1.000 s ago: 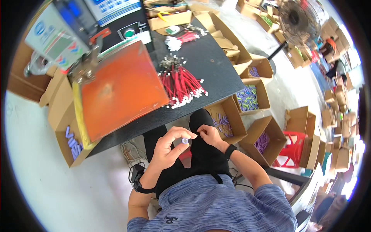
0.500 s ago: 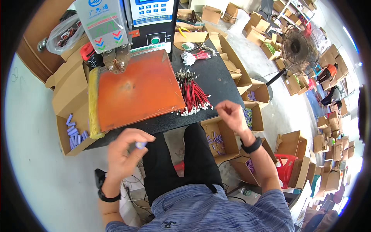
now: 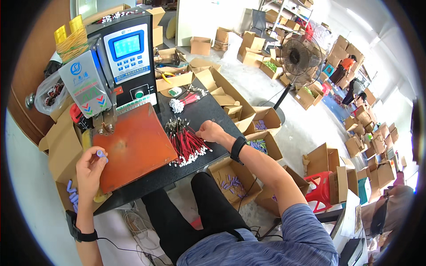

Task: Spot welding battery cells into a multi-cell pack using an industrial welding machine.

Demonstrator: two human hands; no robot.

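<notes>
Between the thumb and fingers of my left hand [image 3: 91, 168] is a small purple cylindrical battery cell [image 3: 101, 154], held tilted over the left front corner of the orange-brown work plate [image 3: 137, 146]. My right hand [image 3: 210, 131] reaches across the black table [image 3: 217, 113]. Its fingers are pinched at the right side of a pile of red and black wire leads [image 3: 185, 142] with white connectors. Whatever sits between those fingertips is too small to make out. The welding head [image 3: 105, 125] of the spot welder [image 3: 128, 57] is above the plate's far left corner.
A second bundle of leads [image 3: 186, 101] lies farther back on the table. Purple cells [image 3: 72, 193] fill part of a box at the left. Open cartons [image 3: 235, 181] line the table's right side, near a red stool [image 3: 319, 190] and a standing fan [image 3: 301, 60].
My right hand has moved from the table's front edge to the wire pile. My left hand has shifted over the plate's corner, still holding the cell. The view has turned, showing more of the welder.
</notes>
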